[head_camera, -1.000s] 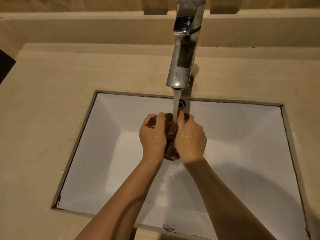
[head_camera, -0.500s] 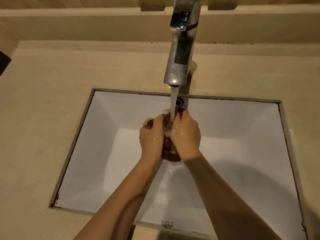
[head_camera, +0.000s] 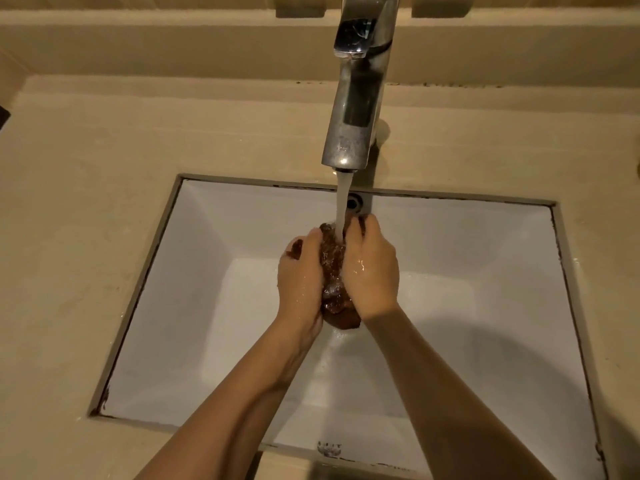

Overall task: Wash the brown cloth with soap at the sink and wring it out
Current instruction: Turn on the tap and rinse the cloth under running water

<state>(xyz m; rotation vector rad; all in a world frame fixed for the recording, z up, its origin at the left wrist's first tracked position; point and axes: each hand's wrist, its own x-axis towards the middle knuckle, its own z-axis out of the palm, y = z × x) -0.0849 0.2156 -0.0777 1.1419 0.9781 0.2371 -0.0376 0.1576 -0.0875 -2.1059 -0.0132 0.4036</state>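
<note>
The brown cloth (head_camera: 337, 306) is bunched into a wet wad, squeezed between both my hands over the white sink (head_camera: 214, 230). My left hand (head_camera: 299, 275) grips its left side and my right hand (head_camera: 372, 268) its right side. Water runs from the chrome tap (head_camera: 358, 98) straight onto the top of the cloth. A lump of cloth hangs out below my palms. No soap is visible.
A beige stone counter (head_camera: 86, 220) surrounds the sink on all sides. A raised ledge (head_camera: 173, 46) runs along the back wall. The overflow hole (head_camera: 353, 203) sits in the sink's back wall behind the stream.
My hands have kept kneading the cloth under the running water, with the right hand's fingers shifting up toward the stream. The view has tilted slightly.
</note>
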